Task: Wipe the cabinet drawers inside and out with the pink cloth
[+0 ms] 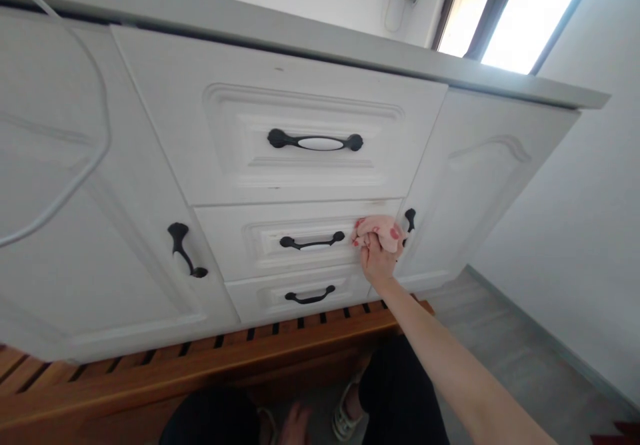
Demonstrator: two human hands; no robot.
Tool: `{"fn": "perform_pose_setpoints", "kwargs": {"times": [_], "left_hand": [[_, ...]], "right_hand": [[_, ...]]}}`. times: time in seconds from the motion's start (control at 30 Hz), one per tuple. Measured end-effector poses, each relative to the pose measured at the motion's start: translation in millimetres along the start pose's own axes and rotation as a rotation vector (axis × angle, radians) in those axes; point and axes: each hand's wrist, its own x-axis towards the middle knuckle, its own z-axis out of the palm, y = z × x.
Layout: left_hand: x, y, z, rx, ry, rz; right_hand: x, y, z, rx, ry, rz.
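My right hand [379, 263] is closed around a pink cloth [383, 228] with red spots. It presses the cloth against the right end of the white middle drawer [225, 228], beside the drawer's dark handle [312, 240]. Just right of the cloth is the dark handle [410, 218] of the right cabinet door, partly hidden by it. Low in the view, between my knees, my left hand [295, 425] shows only in part; its fingers look stretched out and hold nothing visible.
Above and below are a top drawer [320, 168] and a bottom drawer [265, 298]. A slatted wooden bench [210, 365] runs along the cabinet's foot. A white cable [103, 112] hangs at left. The countertop [300, 32] juts out above; a wall [575, 232] stands right.
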Motion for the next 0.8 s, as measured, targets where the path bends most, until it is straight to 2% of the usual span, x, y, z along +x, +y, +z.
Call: {"fn": "perform_pose_setpoints", "kwargs": {"times": [0.03, 0.13, 0.2, 0.3, 0.37, 0.43, 0.57, 0.67, 0.8], "left_hand": [[-4, 8, -4.4, -0.007, 0.071, 0.071], [-22, 45, -32.6, -0.050, 0.504, 0.376], [-33, 71, -64.3, -0.041, 0.748, 0.442], [-38, 101, -118.2, 0.033, 0.987, 0.499], [-32, 111, -147.3, 0.102, 1.039, 0.476], [-23, 113, -165.9, 0.173, 1.036, 0.452], [-9, 112, -179.2, 0.256, 1.007, 0.420], [-9, 113, -186.9, 0.242, 0.966, 0.405], [-14, 123, -205.5, 0.212, 0.921, 0.359]], "right_hand": [[-16, -2, 0, 0.003, -0.041, 0.009], [-57, -7, -5, 0.047, -0.165, 0.063], [-77, -9, -12, 0.109, -0.232, 0.075], [-94, -8, -32, 0.196, -0.347, 0.071], [-105, -9, -50, 0.268, -0.472, 0.115], [-120, -14, -72, 0.341, -0.585, 0.180], [-169, -35, -121, 0.465, -0.670, 0.391], [-206, -52, -156, 0.559, -0.714, 0.565], [-221, -61, -186, 0.638, -0.787, 0.738]]}}
